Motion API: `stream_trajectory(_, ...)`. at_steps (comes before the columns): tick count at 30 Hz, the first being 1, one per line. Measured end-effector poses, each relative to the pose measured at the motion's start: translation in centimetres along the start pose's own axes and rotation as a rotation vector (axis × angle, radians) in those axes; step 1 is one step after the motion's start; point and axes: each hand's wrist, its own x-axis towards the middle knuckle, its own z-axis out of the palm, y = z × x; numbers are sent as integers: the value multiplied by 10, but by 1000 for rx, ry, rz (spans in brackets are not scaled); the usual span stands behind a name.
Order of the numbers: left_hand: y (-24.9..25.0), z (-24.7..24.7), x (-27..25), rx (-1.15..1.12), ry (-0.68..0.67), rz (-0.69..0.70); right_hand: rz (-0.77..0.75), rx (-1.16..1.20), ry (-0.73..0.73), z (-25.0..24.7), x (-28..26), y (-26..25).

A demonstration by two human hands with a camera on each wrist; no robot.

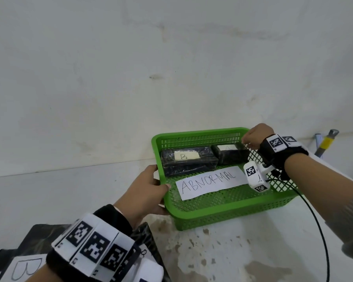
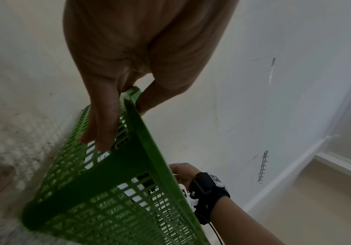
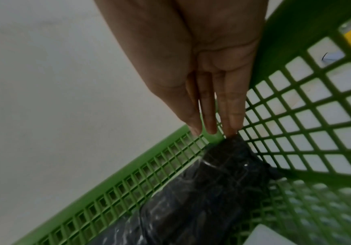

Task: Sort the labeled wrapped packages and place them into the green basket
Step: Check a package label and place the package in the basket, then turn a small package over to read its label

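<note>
From the head camera, the left hand [image 1: 149, 188] is clamped on the near-left rim of the green basket [image 1: 222, 210], thumb over the top edge and fingers under the outside wall. Between the two hands, inside the basket, lies a white paper strip [image 1: 210, 182] lettered "ABNORMAL". Beyond it, against the far wall, sit two black wrapped packages: the package labelled B [image 1: 189, 159] on the left-hand side, and a second package with a faint A label [image 1: 229, 152] right under the right hand [image 1: 257, 135]. That right hand reaches down at the far-right corner, fingers pointed into the basket. More black packages [image 1: 18, 261] lie under the left wrist, outside the basket (one shows a big handwritten B).

Over to the left wrist camera: the left hand [image 2: 128, 66] pinches the basket's rim [image 2: 147, 132], thumb on one side and straight fingers [image 2: 105, 124] laid down the slotted wall on the other. The right hand [image 2: 183, 172] shows at the far end of that rim.

Now the right wrist camera: the right hand [image 3: 208, 66] has its fingers [image 3: 233, 112] straight and held together, fingertips touching the end of the black wrapped package [image 3: 212, 190] in the basket's corner [image 3: 216, 137]. Nothing is gripped there, the fingers just press the wrap.
</note>
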Motion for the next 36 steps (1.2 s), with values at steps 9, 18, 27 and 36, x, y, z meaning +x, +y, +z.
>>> stream_trajectory(9,-1,-1,0,-23,4,7,-24,176,-90,11,-13,3)
stream_trajectory(18,-2,2,-7,-80,45,-3,-16,413,-139,-10,-34,7)
stream_trajectory(27,16,-6,-36,-56,175,27,-119,982,-387,-66,-118,-28)
stream_trajectory(36,-4,-20,-112,-91,220,51,-214,965,-577,-47,-231,-33)
